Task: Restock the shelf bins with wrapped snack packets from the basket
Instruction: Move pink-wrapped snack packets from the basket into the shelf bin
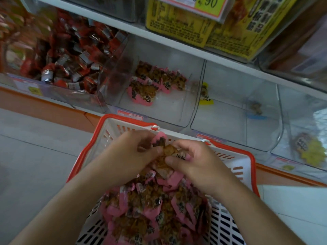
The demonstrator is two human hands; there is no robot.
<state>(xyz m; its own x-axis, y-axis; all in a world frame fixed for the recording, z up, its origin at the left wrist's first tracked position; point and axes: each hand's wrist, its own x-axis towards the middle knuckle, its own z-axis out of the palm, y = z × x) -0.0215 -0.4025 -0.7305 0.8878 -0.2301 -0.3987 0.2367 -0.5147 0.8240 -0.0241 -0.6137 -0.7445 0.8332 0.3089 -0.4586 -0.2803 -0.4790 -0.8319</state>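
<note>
Item: pink-wrapped snack packets [155, 206], heaped in the white and orange basket [235, 167] on the floor below the shelf.

We are gathering a handful above the heap. Our left hand [129, 156] and right hand [196, 165] are both curling their fingers round the same small bunch of packets [163, 152], each grip closing on it from its own side.

Destination: the clear bin [177, 110] just beyond the basket, holding only a few matching pink packets [152, 84].

Handling note: we are judging it best to cup the bunch from beneath so none are slipping out during the lift.

Orientation: the held packets are lying jumbled, one pink end pointing up toward the shelf; no common long axis is showing.
</note>
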